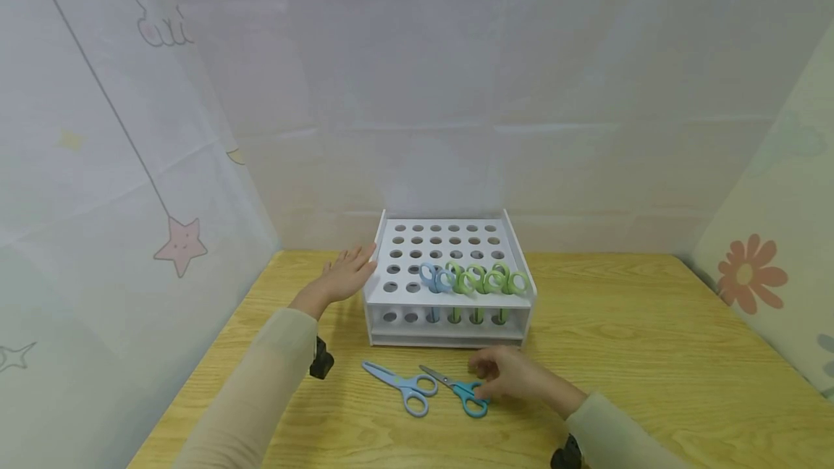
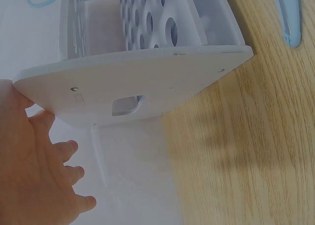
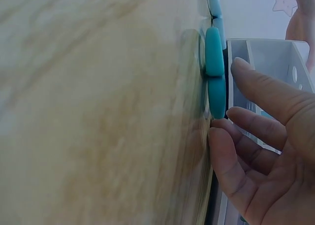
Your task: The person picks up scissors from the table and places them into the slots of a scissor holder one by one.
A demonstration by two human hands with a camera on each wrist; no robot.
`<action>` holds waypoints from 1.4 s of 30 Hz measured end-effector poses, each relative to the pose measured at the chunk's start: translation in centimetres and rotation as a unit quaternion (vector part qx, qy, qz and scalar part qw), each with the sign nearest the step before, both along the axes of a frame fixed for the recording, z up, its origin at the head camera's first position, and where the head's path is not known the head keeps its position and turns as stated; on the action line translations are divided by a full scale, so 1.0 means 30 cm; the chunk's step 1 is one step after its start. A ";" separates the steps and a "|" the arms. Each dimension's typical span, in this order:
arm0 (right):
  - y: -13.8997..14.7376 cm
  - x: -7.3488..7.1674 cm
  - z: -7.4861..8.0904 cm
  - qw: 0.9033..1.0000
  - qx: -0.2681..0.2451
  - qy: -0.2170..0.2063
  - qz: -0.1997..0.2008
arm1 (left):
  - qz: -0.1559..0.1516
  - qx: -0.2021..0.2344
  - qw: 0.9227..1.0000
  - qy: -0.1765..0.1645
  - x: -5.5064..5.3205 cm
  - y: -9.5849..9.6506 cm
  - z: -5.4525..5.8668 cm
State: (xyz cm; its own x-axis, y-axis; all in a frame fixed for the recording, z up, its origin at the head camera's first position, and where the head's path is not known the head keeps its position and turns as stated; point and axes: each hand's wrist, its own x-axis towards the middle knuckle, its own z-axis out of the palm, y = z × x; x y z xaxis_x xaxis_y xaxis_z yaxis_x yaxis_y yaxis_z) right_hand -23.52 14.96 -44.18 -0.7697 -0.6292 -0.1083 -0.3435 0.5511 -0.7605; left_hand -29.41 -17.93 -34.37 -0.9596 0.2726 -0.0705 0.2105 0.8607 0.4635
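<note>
A white rack (image 1: 449,339) with rows of round holes stands on the table. My left hand (image 1: 344,277) touches the upper edge of its left side panel with the thumb side, fingers extended. My right hand (image 1: 511,373) is at the handle of teal-handled scissors (image 1: 464,390), fingers loosely bent. In the right wrist view, thumb and fingers stand apart beside the teal handle loops (image 3: 214,52). To their left lie light-blue scissors (image 1: 401,382), blades pointing left. In the rack's front row stand light-blue scissors (image 1: 434,286) and several green scissors (image 1: 483,284), handles up.
The wooden table (image 1: 625,353) extends to both sides of the rack. A pale cloth backdrop (image 1: 404,93) hangs behind it, with printed cloth walls left and right. Dark wrist cameras (image 1: 321,359) sit below both hands.
</note>
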 end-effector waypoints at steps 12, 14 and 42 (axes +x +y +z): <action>-0.010 0.012 -0.001 1.000 -0.008 -0.002 0.025 | 0.001 0.000 1.000 0.002 0.001 0.000 -0.004; -0.009 0.012 -0.002 1.000 -0.013 -0.012 0.025 | 0.002 0.000 1.000 0.001 0.001 0.000 -0.003; -0.017 0.020 -0.011 0.999 -0.011 0.000 0.031 | 0.004 0.001 1.000 -0.003 0.004 0.002 0.003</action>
